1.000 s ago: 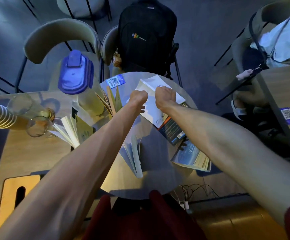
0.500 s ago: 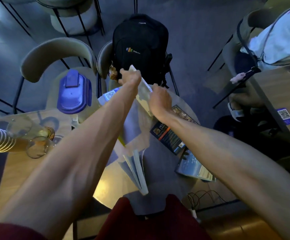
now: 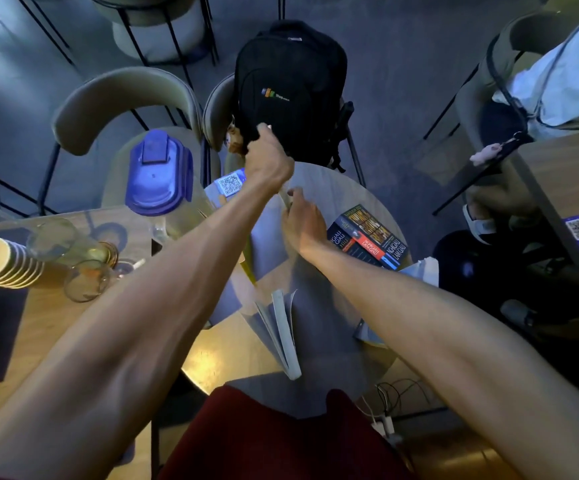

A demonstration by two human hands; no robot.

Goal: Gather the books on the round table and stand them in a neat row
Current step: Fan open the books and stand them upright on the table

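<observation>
Standing on edge at the far side of the round table (image 3: 319, 181), a pale book (image 3: 284, 197) is held by both hands: left hand (image 3: 267, 161) closed on its top, right hand (image 3: 303, 223) curled against its lower edge. A dark-covered book (image 3: 367, 237) lies flat beside the right wrist. A fanned-open book (image 3: 281, 327) stands nearer. A black backpack (image 3: 291, 74) is seated behind.

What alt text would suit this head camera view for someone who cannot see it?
Seen from above, a person's left hand and right hand hold a pale book upright over a round table. A dark book lies flat at the right and another book stands fanned open nearer; a black backpack sits on a chair beyond.
</observation>
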